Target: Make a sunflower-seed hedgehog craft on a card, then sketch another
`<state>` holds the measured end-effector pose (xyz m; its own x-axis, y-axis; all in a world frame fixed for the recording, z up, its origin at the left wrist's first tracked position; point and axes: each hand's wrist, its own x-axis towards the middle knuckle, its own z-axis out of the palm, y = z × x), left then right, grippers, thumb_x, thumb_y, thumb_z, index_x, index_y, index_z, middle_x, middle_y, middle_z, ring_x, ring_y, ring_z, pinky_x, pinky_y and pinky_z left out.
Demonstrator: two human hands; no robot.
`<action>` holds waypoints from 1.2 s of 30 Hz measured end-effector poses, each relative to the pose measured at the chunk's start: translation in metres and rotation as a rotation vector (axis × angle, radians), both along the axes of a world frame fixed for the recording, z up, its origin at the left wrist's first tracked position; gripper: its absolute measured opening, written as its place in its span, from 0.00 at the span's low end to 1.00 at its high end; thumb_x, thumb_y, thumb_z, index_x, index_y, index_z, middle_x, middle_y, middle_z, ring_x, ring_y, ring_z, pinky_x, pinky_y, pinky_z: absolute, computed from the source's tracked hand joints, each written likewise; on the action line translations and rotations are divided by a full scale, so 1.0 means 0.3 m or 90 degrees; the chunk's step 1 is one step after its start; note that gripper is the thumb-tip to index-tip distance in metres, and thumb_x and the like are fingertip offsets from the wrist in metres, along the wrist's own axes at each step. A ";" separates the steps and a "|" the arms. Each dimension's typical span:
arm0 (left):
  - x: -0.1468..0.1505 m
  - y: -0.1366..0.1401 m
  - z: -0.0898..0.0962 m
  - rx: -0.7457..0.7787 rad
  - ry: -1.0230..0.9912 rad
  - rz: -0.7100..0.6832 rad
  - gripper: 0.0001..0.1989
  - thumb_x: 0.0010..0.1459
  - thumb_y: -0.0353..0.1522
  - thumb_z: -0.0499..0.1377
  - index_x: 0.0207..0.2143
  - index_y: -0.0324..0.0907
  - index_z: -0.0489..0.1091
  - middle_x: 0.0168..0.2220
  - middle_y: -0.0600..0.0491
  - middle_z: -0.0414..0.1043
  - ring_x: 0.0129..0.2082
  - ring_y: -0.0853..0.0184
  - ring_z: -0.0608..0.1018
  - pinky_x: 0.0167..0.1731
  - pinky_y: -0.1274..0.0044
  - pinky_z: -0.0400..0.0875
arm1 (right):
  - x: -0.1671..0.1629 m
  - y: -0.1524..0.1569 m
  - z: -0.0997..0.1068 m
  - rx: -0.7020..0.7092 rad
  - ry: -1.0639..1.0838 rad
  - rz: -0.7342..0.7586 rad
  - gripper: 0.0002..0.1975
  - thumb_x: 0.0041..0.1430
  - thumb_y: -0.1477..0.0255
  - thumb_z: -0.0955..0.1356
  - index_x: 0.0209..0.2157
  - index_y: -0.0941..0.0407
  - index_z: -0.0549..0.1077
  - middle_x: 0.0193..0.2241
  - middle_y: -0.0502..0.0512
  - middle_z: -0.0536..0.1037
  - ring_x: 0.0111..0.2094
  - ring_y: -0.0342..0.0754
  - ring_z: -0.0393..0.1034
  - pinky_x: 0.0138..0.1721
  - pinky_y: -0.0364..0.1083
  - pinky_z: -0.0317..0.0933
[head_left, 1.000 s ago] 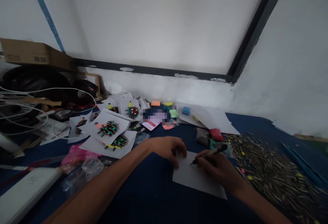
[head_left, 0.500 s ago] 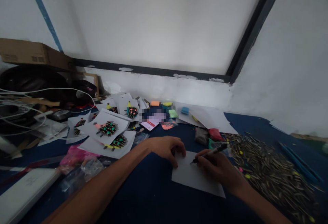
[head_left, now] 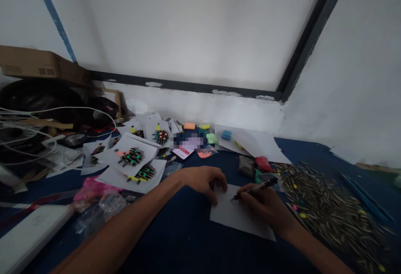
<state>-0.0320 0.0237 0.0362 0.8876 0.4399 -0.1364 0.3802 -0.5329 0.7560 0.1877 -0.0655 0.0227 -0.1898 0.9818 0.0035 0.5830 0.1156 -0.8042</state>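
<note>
A white sheet of paper (head_left: pixel 228 215) lies on the dark blue table top in front of me. My right hand (head_left: pixel 261 203) is closed around a black marker pen (head_left: pixel 265 183), its tip at the paper near the upper middle. Whether a mark shows under the tip I cannot make out. My left hand (head_left: pixel 203 182) rests at the paper's upper left corner, fingers curled and thumb on its left edge, holding it down.
Striped sunflower seeds (head_left: pixel 335 207) are heaped on the right. Seed-covered hedgehog figures (head_left: pixel 133 157) on paper cards stand left. Behind lie a phone (head_left: pixel 183 152), a red clay packet (head_left: pixel 263 164) and a grey one (head_left: pixel 246 166). A white box (head_left: pixel 37 232) sits front left.
The pen tip has shifted slightly to the left across the paper, along with my right hand. My left hand and the paper have stayed in place.
</note>
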 end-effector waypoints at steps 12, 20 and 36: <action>0.008 -0.019 0.027 0.006 0.022 0.022 0.21 0.42 0.31 0.69 0.41 0.42 0.72 0.37 0.54 0.66 0.34 0.69 0.70 0.32 0.80 0.64 | -0.004 0.005 0.005 -0.017 -0.001 -0.011 0.19 0.54 0.56 0.63 0.31 0.57 0.75 0.25 0.56 0.78 0.24 0.49 0.72 0.25 0.45 0.64; 0.006 -0.017 0.022 0.011 0.015 0.015 0.21 0.42 0.30 0.70 0.41 0.42 0.72 0.38 0.54 0.65 0.35 0.69 0.70 0.33 0.80 0.65 | -0.003 0.007 0.008 -0.014 0.011 -0.003 0.18 0.54 0.57 0.63 0.29 0.57 0.73 0.24 0.56 0.77 0.22 0.48 0.70 0.23 0.45 0.63; 0.006 -0.014 0.016 0.005 0.011 0.015 0.21 0.41 0.30 0.70 0.40 0.42 0.72 0.38 0.54 0.66 0.35 0.69 0.70 0.32 0.80 0.65 | -0.004 0.009 0.028 -0.024 -0.016 -0.008 0.19 0.53 0.57 0.62 0.25 0.58 0.73 0.26 0.57 0.77 0.21 0.46 0.69 0.23 0.45 0.62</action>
